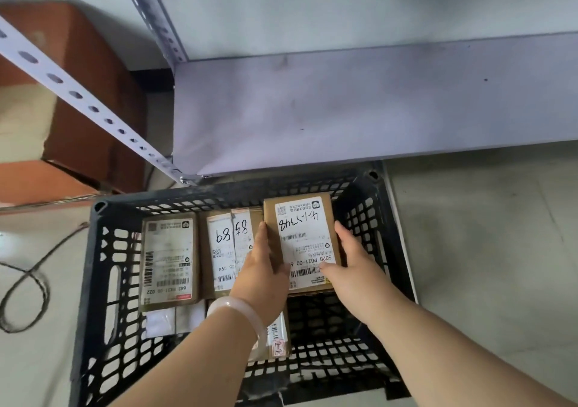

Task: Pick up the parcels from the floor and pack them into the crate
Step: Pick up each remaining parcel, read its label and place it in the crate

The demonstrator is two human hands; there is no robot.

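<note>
- A thin dark cable (29,277) lies looped on the pale floor (484,234) at the far left edge of the scene.
- Orange-brown cardboard boxes (84,94) stand at the far left, behind a white perforated metal shelf post (93,108) that slants down toward the crate.
- A black plastic lattice crate (103,281) sits on the floor, its far rim tucked under the shelf.
- Inside the crate on the left lies a flat brown cardboard parcel with a barcoded white label (169,256); small white packets (169,320) lie just near of it.
- In the middle are brown parcels with white labels handwritten "69" and "85" (223,244), side by side and touching.
- The left hand (264,269), with a pale white bangle (240,313) on its wrist, reaches in over another labelled parcel (278,338). Its fingers lie along the left edge of the held parcel and its thumb is on top.
- The held brown cardboard parcel with a large white handwritten label (301,234) is inside the crate at the far right, just beside the middle parcels. I cannot tell whether it rests on the bottom.
- The right hand (350,259) grips the parcel's right edge, fingers wrapped over the side and thumb pressed on the label.
- A pale grey shelf board (344,106) spans the far right above the crate.
</note>
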